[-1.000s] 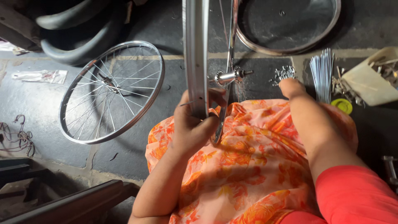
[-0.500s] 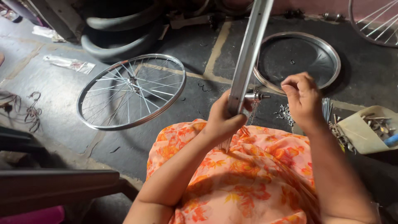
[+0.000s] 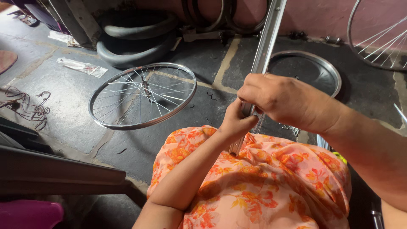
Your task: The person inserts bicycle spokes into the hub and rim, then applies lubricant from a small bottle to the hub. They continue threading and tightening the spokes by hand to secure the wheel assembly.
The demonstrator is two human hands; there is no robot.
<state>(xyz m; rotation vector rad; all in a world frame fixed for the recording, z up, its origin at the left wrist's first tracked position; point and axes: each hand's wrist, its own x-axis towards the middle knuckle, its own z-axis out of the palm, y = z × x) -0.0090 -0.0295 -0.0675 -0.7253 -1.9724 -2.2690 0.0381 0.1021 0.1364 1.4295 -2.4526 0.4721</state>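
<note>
Standing edge-on over the lap: 1 silver wheel rim (image 3: 265, 51), long axis running from the orange floral cloth (image 3: 263, 182) up and away, leaning slightly right toward the pink wall (image 3: 313, 21). Lower end resting on or just above the cloth, upper end out of frame.

Flat on the stone floor (image 3: 63, 97), to the left and well apart: 1 spoked wheel (image 3: 142, 96). Behind it, 2 stacked black tyres (image 3: 135, 42). Beyond the upright rim, partly hidden: 1 bare rim (image 3: 322, 68) lying flat. Top right, part of another spoked wheel (image 3: 377, 38).

Left hand (image 3: 237, 123) wrapped round the rim's lower stretch from the left side, fingers closed on the metal, thumb side toward the camera. Right hand (image 3: 288, 99) laid across the rim just above the left, coming in from the right, fingers curled tight against the rim's face. Hard to tell whether a spoke or small part sits pinched in those fingers; a few thin spokes (image 3: 258, 123) showing just under the knuckles. Both hands touching the rim, right one higher, left one nearer the cloth. Rim lying directly between the 2 palms.
</note>
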